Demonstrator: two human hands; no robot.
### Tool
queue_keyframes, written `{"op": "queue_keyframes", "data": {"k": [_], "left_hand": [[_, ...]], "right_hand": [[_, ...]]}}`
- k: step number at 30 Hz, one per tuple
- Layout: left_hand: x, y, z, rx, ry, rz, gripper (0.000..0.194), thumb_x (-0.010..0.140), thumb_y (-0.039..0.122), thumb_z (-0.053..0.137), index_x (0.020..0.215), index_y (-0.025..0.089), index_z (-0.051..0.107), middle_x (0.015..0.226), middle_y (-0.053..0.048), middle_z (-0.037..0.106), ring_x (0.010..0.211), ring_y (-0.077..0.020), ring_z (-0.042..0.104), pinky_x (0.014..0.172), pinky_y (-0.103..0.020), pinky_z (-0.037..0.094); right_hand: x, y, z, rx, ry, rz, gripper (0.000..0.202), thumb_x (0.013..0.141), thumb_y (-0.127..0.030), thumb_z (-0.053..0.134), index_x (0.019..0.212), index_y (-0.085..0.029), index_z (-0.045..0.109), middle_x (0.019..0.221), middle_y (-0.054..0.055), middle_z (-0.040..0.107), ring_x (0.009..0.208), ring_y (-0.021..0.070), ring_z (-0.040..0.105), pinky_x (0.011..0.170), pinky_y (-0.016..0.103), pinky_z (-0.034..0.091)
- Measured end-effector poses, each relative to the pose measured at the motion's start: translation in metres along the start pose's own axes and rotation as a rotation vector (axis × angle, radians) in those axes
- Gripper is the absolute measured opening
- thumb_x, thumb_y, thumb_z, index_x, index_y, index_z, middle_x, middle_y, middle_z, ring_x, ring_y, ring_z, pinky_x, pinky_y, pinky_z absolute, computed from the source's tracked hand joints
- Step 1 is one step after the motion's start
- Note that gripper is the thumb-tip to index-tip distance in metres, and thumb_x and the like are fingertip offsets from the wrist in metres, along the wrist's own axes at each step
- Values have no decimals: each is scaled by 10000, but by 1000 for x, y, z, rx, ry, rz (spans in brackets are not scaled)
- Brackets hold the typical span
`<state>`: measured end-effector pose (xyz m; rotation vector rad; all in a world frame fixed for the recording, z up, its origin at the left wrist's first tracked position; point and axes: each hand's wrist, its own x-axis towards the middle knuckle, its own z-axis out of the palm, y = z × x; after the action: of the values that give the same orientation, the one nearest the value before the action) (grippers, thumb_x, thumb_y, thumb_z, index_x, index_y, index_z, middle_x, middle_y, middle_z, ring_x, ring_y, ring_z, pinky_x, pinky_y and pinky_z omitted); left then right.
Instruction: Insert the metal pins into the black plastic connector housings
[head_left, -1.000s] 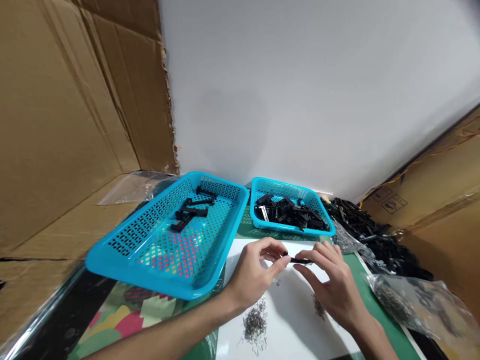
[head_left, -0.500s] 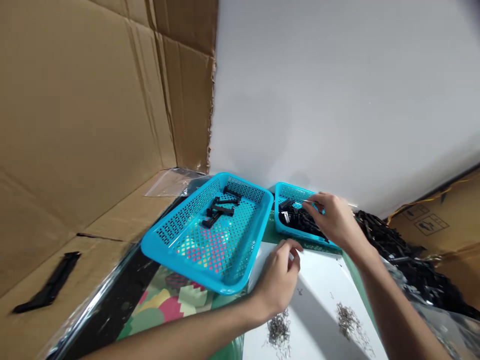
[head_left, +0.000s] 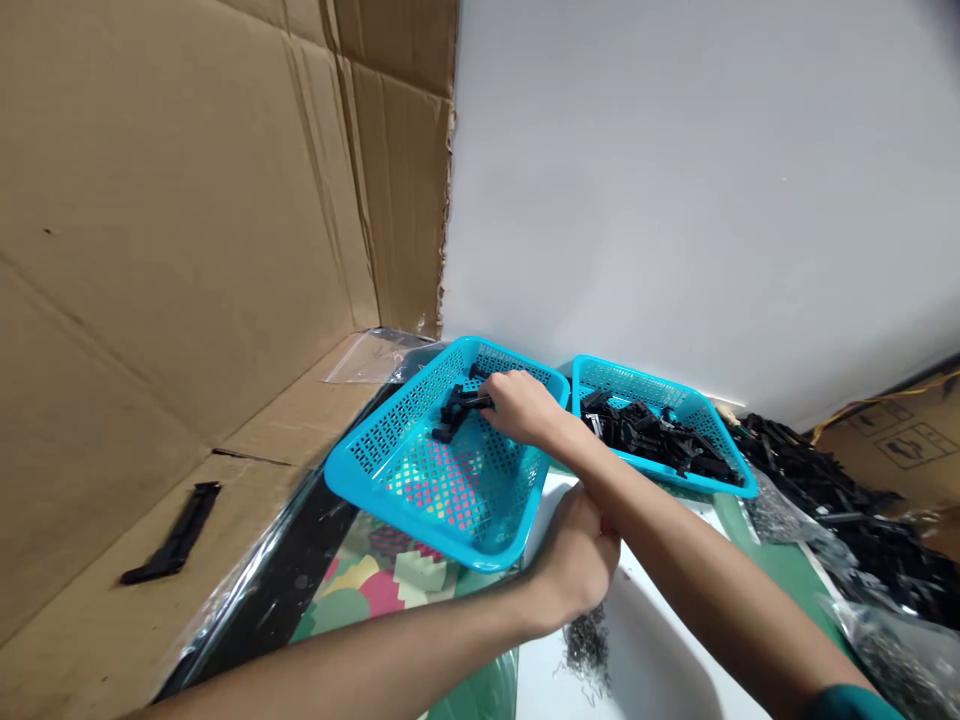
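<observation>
My right hand point(head_left: 519, 408) reaches into the larger blue basket point(head_left: 360, 480), its fingers closed at one end of a black plastic part point(head_left: 471, 402). A few more slim black parts point(head_left: 446, 428) lie in that basket beside the fingertips. Below my right forearm, my left hand point(head_left: 577, 560) is curled over a white sheet point(head_left: 544, 650). Its fingertips are turned away and partly covered, so anything in them is hidden. A pile of tiny metal pieces point(head_left: 587, 645) lies on the sheet just below the left hand.
A smaller blue basket point(head_left: 660, 468) full of black parts stands at the right, by the wall. Beyond it are a heap of black parts point(head_left: 847, 510) and a clear bag point(head_left: 892, 650). One black piece point(head_left: 176, 535) lies on cardboard at the left.
My right hand has moved left from the smaller basket to the black parts in the larger one. Its forearm now crosses over my left hand. The view has shifted slightly.
</observation>
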<state>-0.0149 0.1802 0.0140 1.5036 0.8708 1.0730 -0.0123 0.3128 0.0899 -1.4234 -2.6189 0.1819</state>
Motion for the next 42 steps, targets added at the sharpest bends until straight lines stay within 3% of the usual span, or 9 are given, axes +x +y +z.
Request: {"op": "queue_keyframes", "data": {"k": [3, 5, 9, 13, 16, 21, 26, 33, 42], "left_hand": [[1, -3, 0, 16, 25, -18, 108, 976, 217, 504, 973, 183, 607, 820, -43, 631, 761, -216, 598, 698, -330, 442], [4, -2, 1, -79, 30, -46, 257, 1071, 384, 410, 1035, 199, 584, 772, -3, 559, 646, -170, 532, 648, -315, 417], [12, 5, 3, -306, 83, -74, 249, 1094, 456, 420, 1131, 227, 512, 929, 2, 573, 620, -117, 547, 604, -279, 425], [16, 11, 3, -341, -28, -47, 307, 1090, 462, 481, 1301, 239, 489, 989, -8, 604, 671, -110, 577, 648, -269, 463], [16, 11, 3, -289, -149, -18, 330, 1053, 470, 576, 1265, 218, 559, 1018, -23, 633, 710, -113, 595, 646, -256, 472], [19, 10, 3, -256, -243, -61, 349, 974, 486, 708, 1087, 163, 639, 943, -28, 673, 698, -110, 581, 624, -237, 463], [18, 12, 1, -179, -249, -67, 327, 925, 444, 777, 957, 167, 605, 891, -3, 653, 694, -109, 571, 619, -232, 430], [17, 13, -2, -14, -251, -71, 218, 992, 379, 659, 1062, 177, 701, 804, 5, 606, 730, -145, 564, 648, -263, 402], [20, 8, 1, -109, -256, -117, 356, 905, 428, 776, 1134, 156, 752, 754, 14, 599, 645, -119, 490, 577, -244, 374]], "right_hand": [[-24, 12, -21, 71, 51, 49, 183, 963, -199, 607, 1008, -160, 780, 849, 76, 754, 742, 188, 651, 662, 306, 401], [-50, 27, -39, 164, 93, 93, 204, 981, -259, 592, 1028, -160, 764, 795, 29, 710, 659, 136, 572, 616, 286, 374], [-119, 56, -63, 497, 298, 217, 226, 908, -244, 676, 703, -163, 628, 605, -42, 484, 579, 92, 380, 551, 295, 263], [-183, 61, -53, 788, 359, 341, 302, 919, -281, 707, 682, -193, 541, 602, -57, 446, 588, 94, 363, 544, 286, 254], [-212, 52, -32, 968, 382, 435, 289, 915, -419, 748, 791, -168, 676, 655, -33, 533, 571, 88, 359, 524, 265, 270], [-235, 46, -7, 1042, 462, 566, 442, 867, -574, 778, 998, -154, 809, 674, -32, 504, 574, 96, 339, 500, 251, 286], [-263, 62, -6, 949, 470, 647, 532, 778, -490, 874, 1195, -178, 766, 677, -53, 481, 589, 118, 410, 527, 260, 334], [-302, 88, -9, 617, 197, 717, 297, 881, -451, 738, 901, -163, 809, 592, -52, 428, 538, 113, 341, 535, 277, 259], [-304, 92, 2, 559, 131, 720, 178, 877, -356, 740, 887, -191, 808, 585, -47, 473, 576, 134, 396, 570, 282, 296]]}}
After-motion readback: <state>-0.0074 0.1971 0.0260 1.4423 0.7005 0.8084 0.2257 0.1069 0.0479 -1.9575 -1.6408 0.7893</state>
